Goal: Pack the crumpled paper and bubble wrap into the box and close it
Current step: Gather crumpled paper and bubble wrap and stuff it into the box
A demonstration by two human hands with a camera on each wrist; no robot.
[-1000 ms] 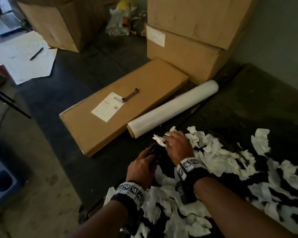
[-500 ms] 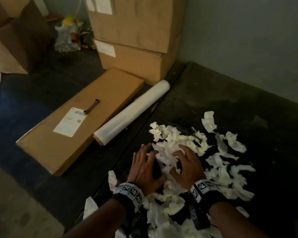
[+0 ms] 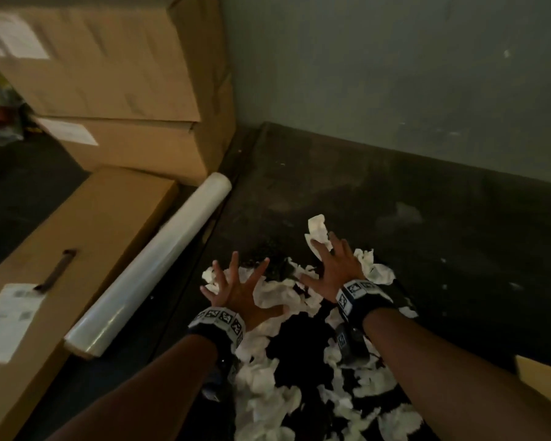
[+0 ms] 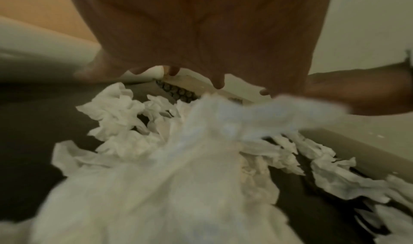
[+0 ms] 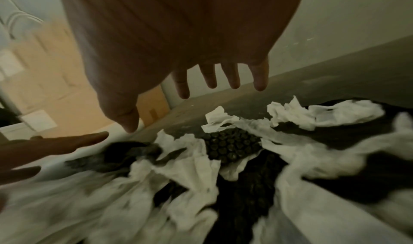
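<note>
Crumpled white paper (image 3: 277, 294) lies heaped on the dark floor, mixed with black bubble wrap (image 5: 232, 147) that shows through the gaps. Both hands hover over the far end of the heap with fingers straight and spread, holding nothing. My left hand (image 3: 236, 281) is over the heap's left edge. My right hand (image 3: 331, 262) reaches a little farther, its fingers lying across one loose paper piece (image 3: 317, 232). The right wrist view shows the right fingertips (image 5: 232, 83) clear above the paper. A tan cardboard corner (image 3: 544, 383) pokes in at the lower right; I cannot tell what it belongs to.
A roll of clear film (image 3: 147, 272) lies diagonally just left of the heap. Beside it is a long flat carton (image 3: 77, 243) with a label and a dark tool on top. Two large stacked cartons (image 3: 124, 100) stand at the back left. A grey wall (image 3: 395, 74) closes the back.
Both hands have come up out of the heap, where their fingers were curled into the paper. They now reach farther forward with fingers spread. My view has swung right.
</note>
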